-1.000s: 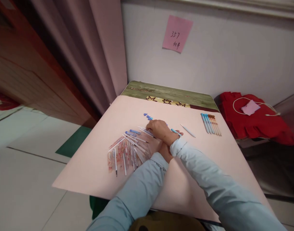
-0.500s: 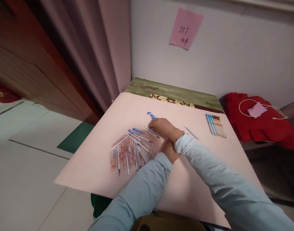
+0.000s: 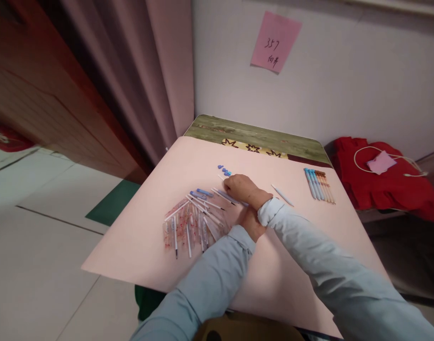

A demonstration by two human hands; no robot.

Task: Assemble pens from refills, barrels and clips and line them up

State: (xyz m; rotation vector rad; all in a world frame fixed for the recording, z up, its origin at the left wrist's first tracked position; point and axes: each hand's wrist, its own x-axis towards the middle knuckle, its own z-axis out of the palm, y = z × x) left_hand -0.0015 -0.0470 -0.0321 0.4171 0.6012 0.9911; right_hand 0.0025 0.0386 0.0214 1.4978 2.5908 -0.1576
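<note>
My right hand (image 3: 241, 188) is closed over the middle of the table, its fingers pinched on a thin white pen refill (image 3: 221, 178) whose end sticks out at the upper left. My left hand (image 3: 252, 223) lies beneath the right wrist, its fingers hidden. A pale blue pen barrel (image 3: 243, 203) shows just beyond it; whether the hand grips it is unclear. To the left spreads a pile of white refills (image 3: 188, 240) and clear printed barrels (image 3: 169, 237). Two blue barrels (image 3: 204, 192) lie at the pile's upper edge. Small blue pen caps (image 3: 224, 170) sit beyond my right hand.
A pale blue pen part (image 3: 282, 195) lies right of my hands. Farther right, blue and brown-topped pens (image 3: 319, 185) form a row. Pale paper (image 3: 131, 246) covers the table. A red cloth (image 3: 358, 189) with a white cord rests beside it, and a wall stands behind.
The white refill at my right fingers has turned steeper and its free end has moved up and right, away from the pile. My left hand has hardly moved.
</note>
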